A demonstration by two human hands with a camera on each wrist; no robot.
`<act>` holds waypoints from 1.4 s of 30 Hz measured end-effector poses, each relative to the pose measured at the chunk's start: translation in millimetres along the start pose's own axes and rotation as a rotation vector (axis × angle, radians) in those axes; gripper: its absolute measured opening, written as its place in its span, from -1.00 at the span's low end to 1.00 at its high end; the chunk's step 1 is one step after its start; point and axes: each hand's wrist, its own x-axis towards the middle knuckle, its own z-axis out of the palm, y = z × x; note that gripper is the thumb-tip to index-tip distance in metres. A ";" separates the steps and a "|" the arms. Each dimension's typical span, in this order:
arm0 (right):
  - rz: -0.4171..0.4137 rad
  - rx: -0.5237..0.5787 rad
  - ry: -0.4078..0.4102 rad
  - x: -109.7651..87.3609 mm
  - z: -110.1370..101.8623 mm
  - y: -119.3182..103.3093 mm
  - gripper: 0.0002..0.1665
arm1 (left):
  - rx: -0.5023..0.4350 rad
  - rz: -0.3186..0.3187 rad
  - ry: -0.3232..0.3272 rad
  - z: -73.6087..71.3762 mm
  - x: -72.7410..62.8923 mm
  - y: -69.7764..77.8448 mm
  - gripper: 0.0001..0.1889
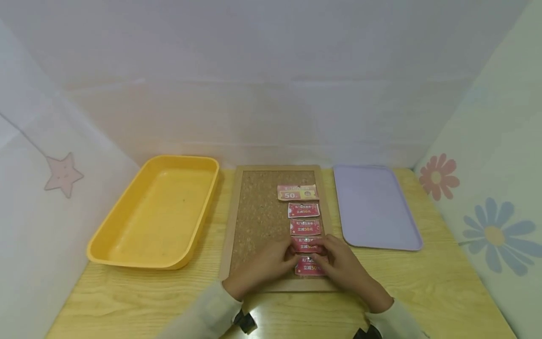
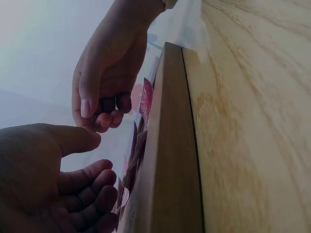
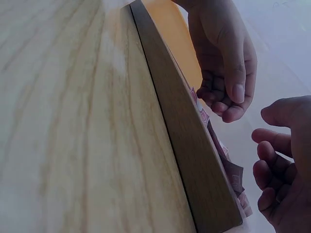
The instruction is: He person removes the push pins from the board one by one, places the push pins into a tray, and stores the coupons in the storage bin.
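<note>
A wood-framed cork board (image 1: 260, 207) lies on the table with a column of paper coupons down its right half. At the top is a wider pink and yellow coupon (image 1: 298, 193); below it are several smaller red ones, each with a small dot near its upper edge. My left hand (image 1: 268, 260) is at the left ends of the two lowest red coupons, the upper (image 1: 306, 246) and the bottom one (image 1: 306, 269). Over their right ends is my right hand (image 1: 346, 263). Thumb and fingers stand apart on the left hand (image 2: 58, 179) and on the right hand (image 3: 286, 160), with nothing visible between them.
A deep yellow tray (image 1: 196, 235) stands left of the board, and a flat lilac tray (image 1: 374, 207) lies to its right. Both rest on the wooden table (image 1: 139, 301). White sheeting (image 1: 271, 113) encloses the back and sides.
</note>
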 end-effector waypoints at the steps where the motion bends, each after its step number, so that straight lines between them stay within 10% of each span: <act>1: 0.003 0.006 -0.001 -0.3 0.4 0.9 -0.68 | -0.015 -0.010 -0.008 0.8 0.3 0.5 -0.76; 16: 0.074 0.072 -0.052 -10.1 11.6 11.7 -0.75 | -0.061 -0.069 -0.009 14.0 1.3 -14.4 -0.79; 42: 0.085 -0.071 -0.042 -8.0 19.4 20.2 -0.85 | 0.030 0.048 0.035 11.9 7.9 -23.6 -0.84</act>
